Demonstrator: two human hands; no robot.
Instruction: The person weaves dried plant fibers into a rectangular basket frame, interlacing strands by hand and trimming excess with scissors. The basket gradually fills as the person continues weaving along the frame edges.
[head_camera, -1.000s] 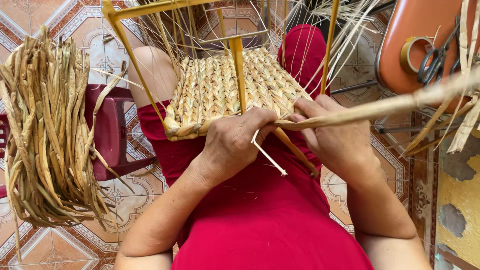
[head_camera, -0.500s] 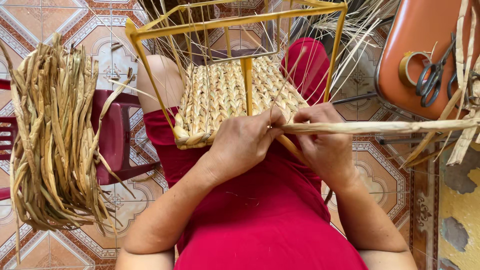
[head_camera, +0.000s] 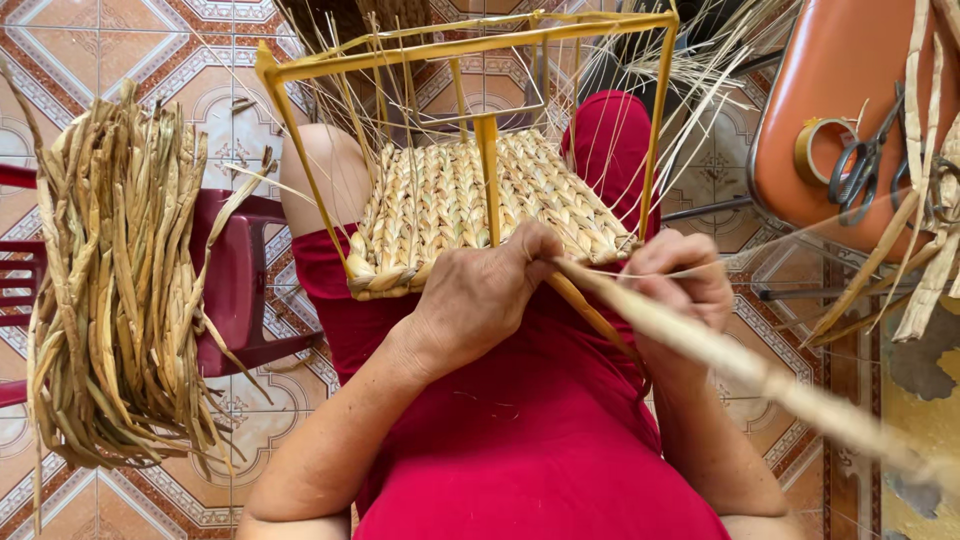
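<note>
On the lap of the person in red, the left hand (head_camera: 480, 300) presses its closed fingers against the near edge of a woven straw panel (head_camera: 470, 205), while the right hand (head_camera: 680, 285) is clamped around a long pale straw strand (head_camera: 740, 365) that runs off to the lower right. Around the panel stands a yellow wire frame (head_camera: 470, 45), resting on the knees. Farther out, a bundle of dried straw (head_camera: 110, 290) hangs over a maroon plastic chair (head_camera: 235, 290) at left, and scissors (head_camera: 865, 160) lie on an orange seat (head_camera: 850, 60) at right.

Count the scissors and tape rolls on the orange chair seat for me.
2: one pair of dark metal scissors lying on the orange chair seat, and one tan tape roll just left of them. Dried fibre strips cover the seat's right edge, so more may be hidden.
</note>
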